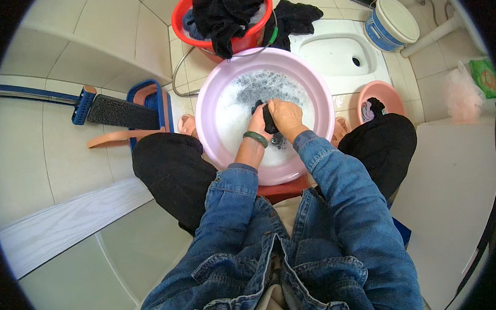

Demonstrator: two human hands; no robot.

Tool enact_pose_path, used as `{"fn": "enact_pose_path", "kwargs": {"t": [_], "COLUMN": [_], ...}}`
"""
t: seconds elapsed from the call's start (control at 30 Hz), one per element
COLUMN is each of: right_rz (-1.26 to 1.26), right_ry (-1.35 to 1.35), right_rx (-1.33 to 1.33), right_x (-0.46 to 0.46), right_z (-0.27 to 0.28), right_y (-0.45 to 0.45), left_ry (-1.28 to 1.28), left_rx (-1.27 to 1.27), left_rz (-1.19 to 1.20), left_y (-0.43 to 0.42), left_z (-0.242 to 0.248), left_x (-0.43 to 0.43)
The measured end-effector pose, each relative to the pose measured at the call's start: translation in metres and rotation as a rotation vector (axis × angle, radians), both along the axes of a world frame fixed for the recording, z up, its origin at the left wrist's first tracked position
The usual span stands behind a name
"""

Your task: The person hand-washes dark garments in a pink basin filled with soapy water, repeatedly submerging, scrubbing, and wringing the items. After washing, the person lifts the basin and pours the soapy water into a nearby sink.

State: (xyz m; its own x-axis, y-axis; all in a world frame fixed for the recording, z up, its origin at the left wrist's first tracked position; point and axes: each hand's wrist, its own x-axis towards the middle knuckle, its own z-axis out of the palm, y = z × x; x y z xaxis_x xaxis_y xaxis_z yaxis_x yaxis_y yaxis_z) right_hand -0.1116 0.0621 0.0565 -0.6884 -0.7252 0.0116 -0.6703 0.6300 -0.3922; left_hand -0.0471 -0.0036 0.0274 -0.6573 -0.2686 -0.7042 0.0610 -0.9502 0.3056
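A pink plastic basin (204, 115) full of sudsy water (238, 132) stands between my knees. Over its middle, both hands meet on a small wet black cloth (268, 119), bunched up between them. My left hand (258, 123), with a dark green bangle (255, 139) at the wrist, grips the cloth from the left. Fingers curled, my right hand (286, 114) presses on it from the right. Most of the cloth is hidden by my hands, so its kind cannot be told.
Behind the basin, a red bucket (178, 19) holds dark clothes (226, 13); more black cloth (297, 17) lies beside it. Right are a squat toilet (331, 51), a lidded paint bucket (382, 30) and a small pink basin (381, 90) with garments. A flat mop (119, 112) rests left.
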Motion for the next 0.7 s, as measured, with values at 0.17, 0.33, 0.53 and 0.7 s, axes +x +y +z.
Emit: {"fn": "enact_pose_path", "kwargs": {"t": [0.17,0.33,0.53,0.7], "right_rz": [0.223,-0.060,-0.002,-0.155], "right_ry": [0.032,-0.101,-0.251,-0.536], "right_rx": [-0.091,-0.056,-0.445,-0.461], "right_x": [0.061,-0.006,-0.011,0.008], "right_z": [0.029,0.001,0.027,0.005], "right_y": [0.007,-0.001,0.030,0.061], "left_ry": [0.087,0.179,0.110,0.156], "left_rx": [0.025,-0.065,0.016,0.102], "left_rz": [-0.077,-0.044,0.091,0.142], "left_y": [-0.012,-0.003,-0.021,-0.023], "left_z": [-0.012,-0.003,0.001,0.009], "left_x": [0.019,0.001,0.010,0.007]}}
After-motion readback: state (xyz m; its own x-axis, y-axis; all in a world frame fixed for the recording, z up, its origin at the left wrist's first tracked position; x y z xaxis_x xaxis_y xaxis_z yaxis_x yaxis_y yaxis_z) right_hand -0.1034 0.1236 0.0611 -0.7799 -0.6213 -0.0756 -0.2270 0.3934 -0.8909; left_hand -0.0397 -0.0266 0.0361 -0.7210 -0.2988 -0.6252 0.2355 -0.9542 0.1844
